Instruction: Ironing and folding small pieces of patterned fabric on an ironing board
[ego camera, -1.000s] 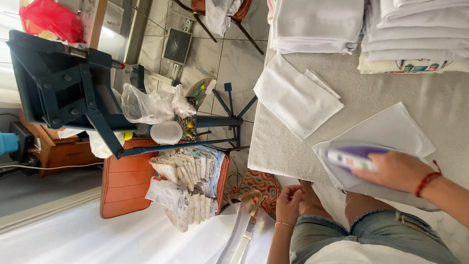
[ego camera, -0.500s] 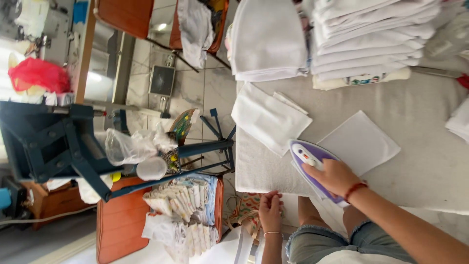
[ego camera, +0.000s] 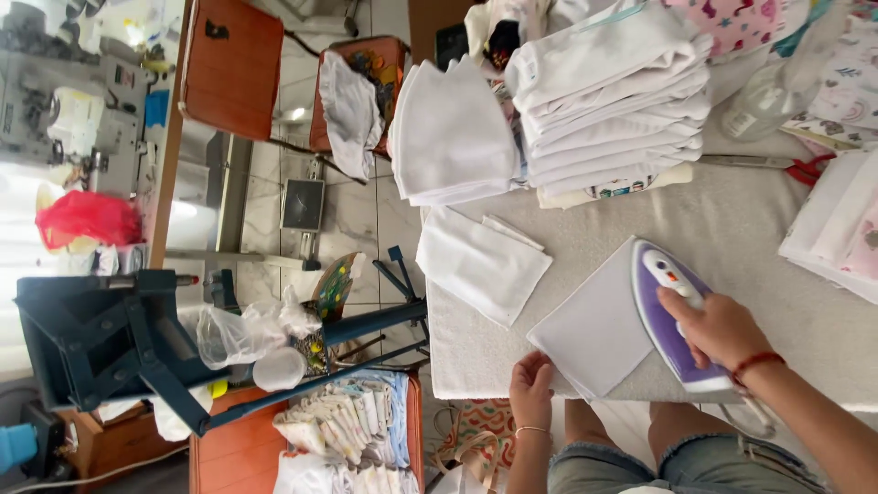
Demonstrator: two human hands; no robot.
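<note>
Right hand [ego camera: 722,327] clenched around the white handle of a purple-and-white iron [ego camera: 672,316], wrist with a red band, forearm running out the lower right corner. Iron sits soleplate down on the padded grey ironing surface [ego camera: 759,238], its tip overlapping the edge of a flat white cloth square [ego camera: 594,325] lying near the front edge of that surface. Left hand [ego camera: 532,389] palm down, fingers pressing the near corner of the cloth at the board edge; it grasps nothing, just pins the fabric; thin bracelet on the wrist. Iron's rear end and cord partly hidden by the right hand and wrist. Just beside the square, a folded white cloth [ego camera: 480,265] with a smaller piece on top. Behind, a tall stack of folded white fabric [ego camera: 613,101], soft and layered, plus a second white pile [ego camera: 453,137] to its side. Clear plastic bottle [ego camera: 768,91] near the stack, label unreadable. Patterned fabrics at the top right cut off by the frame. Denim shorts [ego camera: 677,467] visible at the bottom.
</note>
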